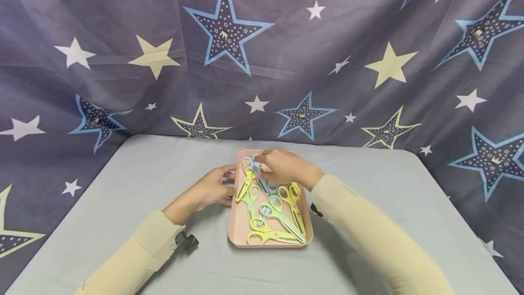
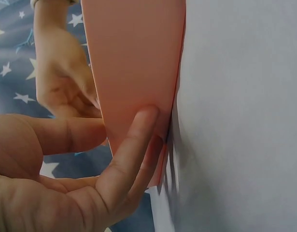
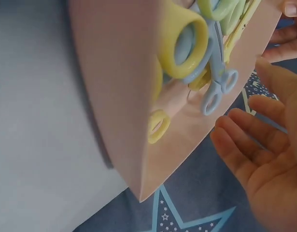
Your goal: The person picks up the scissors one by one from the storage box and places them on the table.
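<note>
A pink tray (image 1: 239,233) holds several scissors with blue, yellow and green handles. My left hand (image 1: 214,186) is at the tray's left side; in the left wrist view, its fingertips touch the outer wall (image 2: 136,58), with the fingers fairly straight. Over the far end of the tray is my right hand (image 1: 282,166), close to the blue scissors (image 1: 249,164). The right wrist view has that hand (image 3: 264,145) loosely bent, with nothing between its fingers, apart from the blue scissors (image 3: 213,99). Yellow scissors (image 1: 268,233) lie at the near end, beside green scissors (image 1: 280,215).
The tray stands on a table with a pale grey cover (image 1: 196,263). A dark curtain (image 1: 278,40) with stars hangs behind the table's far edge. A small black device (image 1: 187,242) sits at the left cuff.
</note>
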A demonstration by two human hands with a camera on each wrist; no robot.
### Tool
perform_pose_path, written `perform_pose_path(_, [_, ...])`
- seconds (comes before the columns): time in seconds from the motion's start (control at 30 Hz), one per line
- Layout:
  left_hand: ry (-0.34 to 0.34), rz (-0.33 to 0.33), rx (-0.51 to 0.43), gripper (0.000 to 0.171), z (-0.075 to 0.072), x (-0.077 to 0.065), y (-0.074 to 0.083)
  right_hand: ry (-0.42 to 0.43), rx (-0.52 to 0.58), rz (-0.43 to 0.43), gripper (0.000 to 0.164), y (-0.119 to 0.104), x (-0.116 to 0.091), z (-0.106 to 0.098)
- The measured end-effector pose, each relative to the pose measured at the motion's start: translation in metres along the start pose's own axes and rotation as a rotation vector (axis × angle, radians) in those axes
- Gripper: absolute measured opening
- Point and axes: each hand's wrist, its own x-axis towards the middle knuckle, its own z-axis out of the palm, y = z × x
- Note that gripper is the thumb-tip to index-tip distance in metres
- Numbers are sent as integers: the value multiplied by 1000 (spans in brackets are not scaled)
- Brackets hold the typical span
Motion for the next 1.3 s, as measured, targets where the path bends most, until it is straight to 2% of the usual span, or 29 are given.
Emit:
perform_pose_path(0.1, [-3, -3, -7, 77, 0, 1, -1, 5, 24, 56, 39, -4, 7, 0])
perform_pose_path(0.27, [3, -5, -1, 77, -1, 1, -1, 26, 12, 227, 19, -14, 19, 2])
perform_pose_path(0.33, [4, -2, 1, 77, -1, 0, 0, 28, 18, 263, 18, -19, 24, 2])
perform_pose_path(0.5, [8, -4, -3, 78, -1, -1, 0, 56, 51, 278, 19, -30, 37, 8])
perform_pose_path(0.7, [4, -8, -15, 79, -1, -2, 1, 77, 64, 456, 15, -39, 46, 18])
perform_pose_path(0.8, [-3, -3, -14, 79, 0, -1, 1, 73, 92, 515, 15, -40, 48, 20])
perform_pose_path(0.93, [0, -9, -4, 78, -1, -1, 2, 67, 101, 513, 15, -38, 50, 23])
perform_pose_path(1.03, [1, -10, -10, 78, -1, 0, 2, 56, 101, 474, 17, -33, 50, 25])
perform_pose_path(1.13, [-8, 2, -19, 79, -1, -1, 1, 25, 144, 401, 21, -27, 47, 23])
perform_pose_path(1.3, [-7, 3, -28, 79, -1, -1, 1, -41, 207, 259, 46, -16, 40, 17])
